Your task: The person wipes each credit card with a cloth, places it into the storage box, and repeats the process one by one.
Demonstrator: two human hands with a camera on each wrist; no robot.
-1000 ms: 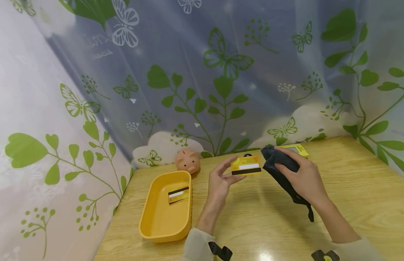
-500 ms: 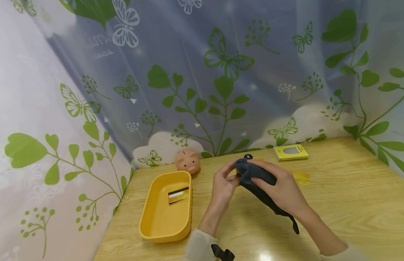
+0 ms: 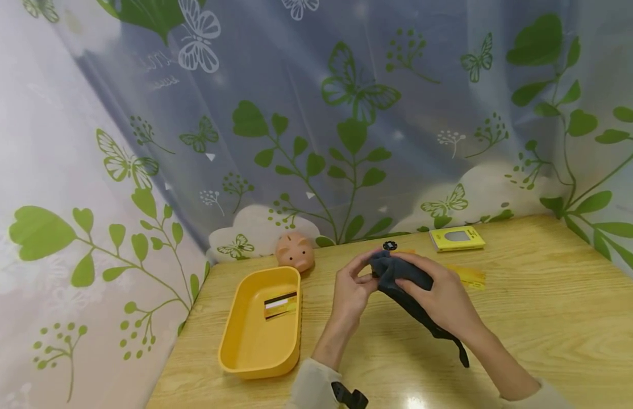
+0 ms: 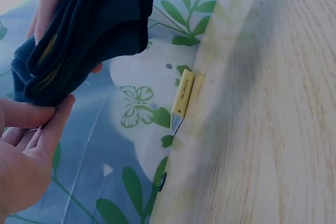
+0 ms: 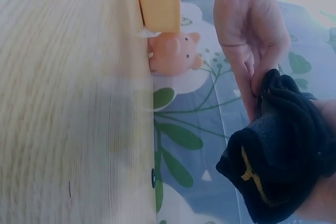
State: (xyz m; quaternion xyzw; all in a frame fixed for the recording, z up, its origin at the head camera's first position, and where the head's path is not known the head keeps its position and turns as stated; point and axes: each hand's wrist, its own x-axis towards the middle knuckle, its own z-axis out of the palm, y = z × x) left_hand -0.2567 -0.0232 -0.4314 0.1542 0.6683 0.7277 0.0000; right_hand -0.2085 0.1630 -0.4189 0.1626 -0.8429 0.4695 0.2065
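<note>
A dark blue cloth [image 3: 405, 275] is bunched in my right hand [image 3: 441, 292], its tail hanging down to the right. My left hand [image 3: 352, 289] pinches at the cloth's left end, where the card it held is now almost wholly covered. Yellow slivers show in the folds of the dark cloth [image 4: 100, 30] in the left wrist view. The left hand's thumb and fingertips [image 4: 63, 114] meet at the lower edge of the bundle. In the right wrist view, the cloth [image 5: 283, 145] has a yellow strip in its opening.
A yellow tray [image 3: 234, 352] at the left holds striped cards [image 3: 280, 305]. Behind it sits a pink piggy bank [image 3: 294, 251]. Near the wall lie a black round token [image 3: 390, 245] and a yellow box [image 3: 457, 238]. A yellow card [image 3: 470, 276] lies on the wooden table [image 3: 552, 318].
My right hand has moved left, bringing the cloth over the striped yellow card in my left hand. The yellow box and the card on the table are now uncovered. Little differs since half a second ago.
</note>
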